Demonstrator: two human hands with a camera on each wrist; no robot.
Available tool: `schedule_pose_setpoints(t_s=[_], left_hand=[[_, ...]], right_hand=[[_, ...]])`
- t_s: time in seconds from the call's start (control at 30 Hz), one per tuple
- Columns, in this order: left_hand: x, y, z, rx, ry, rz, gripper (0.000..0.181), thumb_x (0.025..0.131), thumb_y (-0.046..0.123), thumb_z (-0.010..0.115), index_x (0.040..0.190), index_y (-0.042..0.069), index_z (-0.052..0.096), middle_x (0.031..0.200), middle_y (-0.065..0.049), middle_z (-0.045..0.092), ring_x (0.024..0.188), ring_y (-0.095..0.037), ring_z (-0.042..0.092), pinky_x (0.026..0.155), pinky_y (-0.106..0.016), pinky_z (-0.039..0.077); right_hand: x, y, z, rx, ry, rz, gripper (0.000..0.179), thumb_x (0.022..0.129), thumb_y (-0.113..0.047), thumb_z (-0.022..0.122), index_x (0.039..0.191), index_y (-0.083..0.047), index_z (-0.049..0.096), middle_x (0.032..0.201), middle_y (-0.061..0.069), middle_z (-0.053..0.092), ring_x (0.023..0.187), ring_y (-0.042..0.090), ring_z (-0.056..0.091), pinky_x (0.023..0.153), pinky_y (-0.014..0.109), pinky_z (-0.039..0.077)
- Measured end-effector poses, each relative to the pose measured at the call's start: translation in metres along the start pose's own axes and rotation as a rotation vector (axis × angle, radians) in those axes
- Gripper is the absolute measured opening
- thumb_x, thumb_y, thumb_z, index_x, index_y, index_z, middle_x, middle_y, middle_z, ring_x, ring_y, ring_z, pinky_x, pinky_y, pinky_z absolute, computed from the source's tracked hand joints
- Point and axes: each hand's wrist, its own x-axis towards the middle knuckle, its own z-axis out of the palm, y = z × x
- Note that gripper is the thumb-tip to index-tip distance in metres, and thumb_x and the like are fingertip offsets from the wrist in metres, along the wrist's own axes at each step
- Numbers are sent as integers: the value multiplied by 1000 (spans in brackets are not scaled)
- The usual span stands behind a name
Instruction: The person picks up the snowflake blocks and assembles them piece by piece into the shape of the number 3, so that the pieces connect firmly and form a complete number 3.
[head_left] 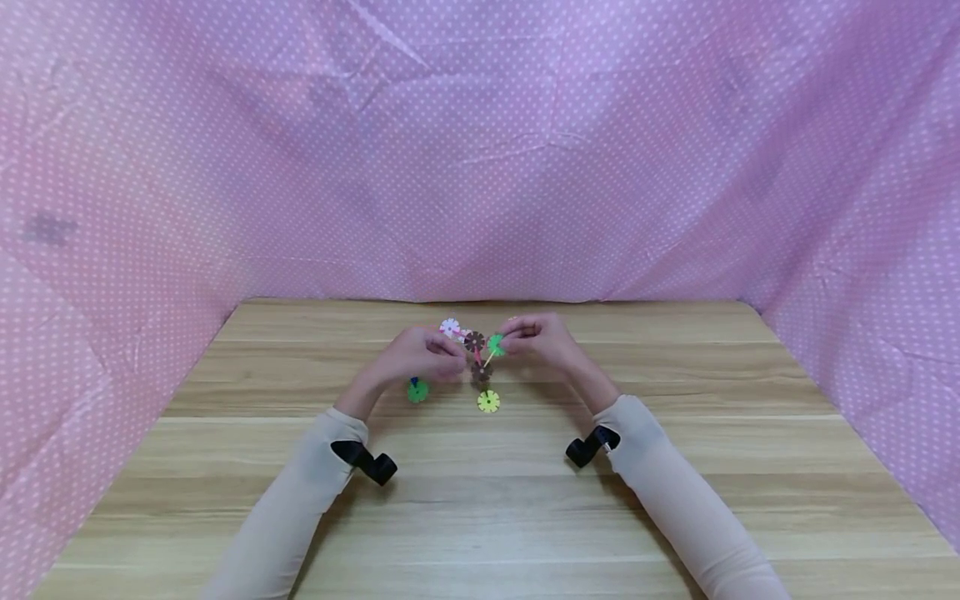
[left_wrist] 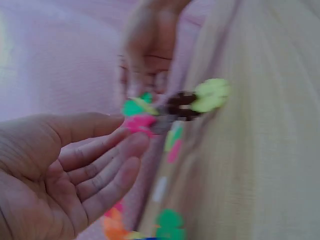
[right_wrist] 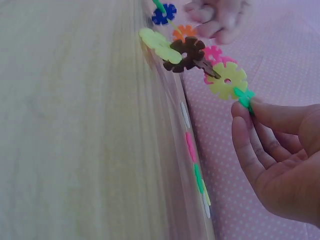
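My right hand pinches a green notched snowflake disc between thumb and fingers. That disc joins a light yellow disc, and the linked chain runs on through brown discs to a yellow-green disc. A pink disc shows behind the yellow one. My left hand is beside the chain with its fingers loosely extended; in the left wrist view nothing is plainly held between them. Beneath it are a green disc and an orange disc; how far these connect is partly hidden.
Loose discs, among them white, pink and green, lie along the far part of the wooden table. Pink dotted cloth hangs behind and at both sides.
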Motion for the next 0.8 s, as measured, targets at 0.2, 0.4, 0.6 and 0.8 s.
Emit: schedule_pose_setpoints(t_s=[0.2, 0.4, 0.6, 0.8], left_hand=[[-3, 12, -4, 30, 208, 148, 20, 93, 14, 74, 108, 0, 75, 101, -18, 75, 85, -22, 70, 74, -29, 59], [1, 9, 6, 59, 193, 165, 21, 92, 10, 75, 107, -4, 74, 99, -15, 76, 81, -11, 67, 73, -19, 56], [2, 6, 14, 32, 47, 124, 21, 91, 13, 77, 107, 0, 76, 98, -13, 76, 84, -13, 69, 78, -25, 59], [3, 2, 18, -11, 28, 86, 19, 92, 14, 76, 107, 2, 75, 97, -10, 77, 86, -12, 70, 75, -23, 57]], right_hand=[[-2, -3, 4, -1, -112, -49, 23, 89, 1, 75, 111, 7, 73, 110, 18, 76, 83, 11, 73, 89, 45, 62], [-3, -6, 9, 8, -168, -42, 23, 88, 6, 74, 110, 13, 70, 103, 17, 77, 77, 11, 73, 84, 41, 63], [-5, -7, 14, 23, -174, -71, 22, 87, 5, 75, 106, 15, 69, 91, 8, 77, 74, 10, 71, 79, 41, 64], [-5, -7, 17, 36, -169, -88, 21, 88, 3, 74, 106, 14, 69, 90, 7, 77, 74, 11, 71, 80, 42, 64]])
